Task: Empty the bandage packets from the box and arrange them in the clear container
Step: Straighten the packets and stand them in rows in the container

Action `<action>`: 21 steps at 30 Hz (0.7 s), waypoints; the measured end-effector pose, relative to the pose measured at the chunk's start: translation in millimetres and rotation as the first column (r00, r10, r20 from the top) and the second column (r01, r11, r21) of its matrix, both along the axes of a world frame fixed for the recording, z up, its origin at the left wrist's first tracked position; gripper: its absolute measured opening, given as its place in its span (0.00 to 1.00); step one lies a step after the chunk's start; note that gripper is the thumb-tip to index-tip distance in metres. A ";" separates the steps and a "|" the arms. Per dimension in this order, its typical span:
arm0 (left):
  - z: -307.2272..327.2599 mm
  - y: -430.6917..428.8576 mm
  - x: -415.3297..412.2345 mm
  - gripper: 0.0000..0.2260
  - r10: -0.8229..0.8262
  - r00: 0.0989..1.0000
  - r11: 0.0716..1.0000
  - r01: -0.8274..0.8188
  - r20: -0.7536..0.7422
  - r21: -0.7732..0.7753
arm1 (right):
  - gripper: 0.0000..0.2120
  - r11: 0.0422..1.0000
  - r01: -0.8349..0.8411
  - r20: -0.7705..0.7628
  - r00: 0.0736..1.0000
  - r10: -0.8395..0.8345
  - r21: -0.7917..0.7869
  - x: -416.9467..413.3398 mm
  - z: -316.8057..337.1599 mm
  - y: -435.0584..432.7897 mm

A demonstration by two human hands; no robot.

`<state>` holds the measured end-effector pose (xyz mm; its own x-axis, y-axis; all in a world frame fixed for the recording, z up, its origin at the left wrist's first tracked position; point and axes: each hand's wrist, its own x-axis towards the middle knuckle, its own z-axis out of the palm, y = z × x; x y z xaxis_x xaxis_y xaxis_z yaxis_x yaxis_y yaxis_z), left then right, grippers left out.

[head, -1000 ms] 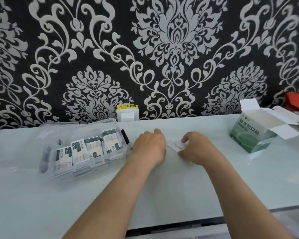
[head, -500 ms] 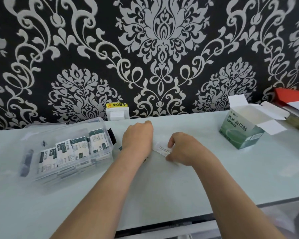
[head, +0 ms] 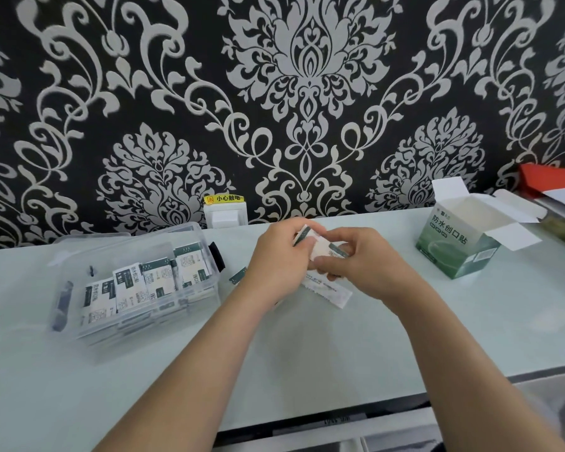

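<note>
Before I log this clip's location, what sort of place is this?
Probably a home or small-office desk: pale glossy table against black damask wallpaper, a wall socket with a yellow warning label, stacked paperwork at right.

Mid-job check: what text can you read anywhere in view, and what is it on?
"小心触电": yellow sticker above the wall socket.
"防水创口贴": green bandage box.
Print on bandage packets in the clear container: too small.
Print on held packets: blurred.
</note>
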<state>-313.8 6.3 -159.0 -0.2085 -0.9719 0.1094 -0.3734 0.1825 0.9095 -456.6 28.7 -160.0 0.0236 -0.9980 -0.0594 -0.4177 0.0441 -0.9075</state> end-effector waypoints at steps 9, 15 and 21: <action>-9.9 -5.8 19.4 0.13 0.114 0.820 0.983 -0.010 0.561 -0.184 | 0.14 0.977 0.186 -0.297 0.943 -0.149 0.101 -19.0 -4.1 -3.2; -26.6 5.8 -15.7 0.33 -0.037 0.603 0.994 0.107 0.797 -0.035 | 0.02 0.957 0.289 -0.282 0.921 -0.269 0.029 -24.0 -8.4 -4.9; -15.8 -6.0 -22.3 0.33 -0.130 0.650 0.989 0.032 0.749 0.144 | 0.05 0.942 0.335 -0.324 0.893 -0.311 0.018 -29.7 -12.5 -7.1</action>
